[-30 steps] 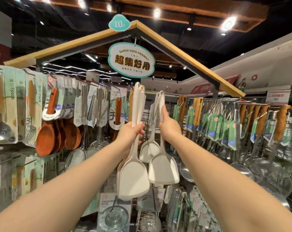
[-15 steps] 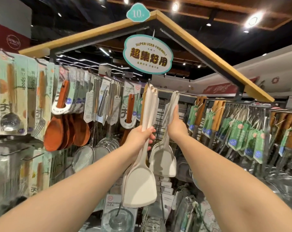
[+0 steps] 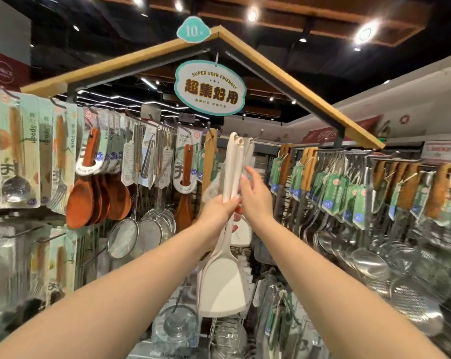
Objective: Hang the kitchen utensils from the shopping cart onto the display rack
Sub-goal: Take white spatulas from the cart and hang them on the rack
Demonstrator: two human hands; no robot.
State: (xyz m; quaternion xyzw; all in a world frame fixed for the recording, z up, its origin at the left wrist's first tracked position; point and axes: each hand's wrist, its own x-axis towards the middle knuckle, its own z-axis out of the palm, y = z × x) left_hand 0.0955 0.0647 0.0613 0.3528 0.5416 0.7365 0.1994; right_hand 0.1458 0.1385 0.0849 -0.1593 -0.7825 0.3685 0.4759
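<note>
far left: carded spoons and forks [image 3: 14, 156], hung in rows on the display rack [image 3: 296, 88]. next along, a bunch of reddish wooden rice spoons [image 3: 89, 203], bowls down, and just right of them round mesh strainers [image 3: 139, 234] on thin wire handles. lower down and a little further right, a glass jar [image 3: 175, 325]. high above it, under the peak of the rack's roof, an oval sign [image 3: 210, 88] on a short wire.

at centre, the left hand [image 3: 216, 211], raised and wrapped tight round the handles of a bundle of cream spatulas [image 3: 224, 288]. blades down, stacked flat on one another, in front of the lower goods. handle tops up among the hanging wares; hung on the rack or not, cannot tell. something clear and filmy by the handles, too blurred to name.

just right of the bundle, the right hand [image 3: 255, 200]: wide, fingers straight and pointing up along the handles, thumb by the left hand's fingertips, gripping nothing.

farther right, wooden-handled utensils [image 3: 333, 187] with green tags, packed close together. then steel skimmers and ladles [image 3: 400, 270], down to the right edge.
</note>
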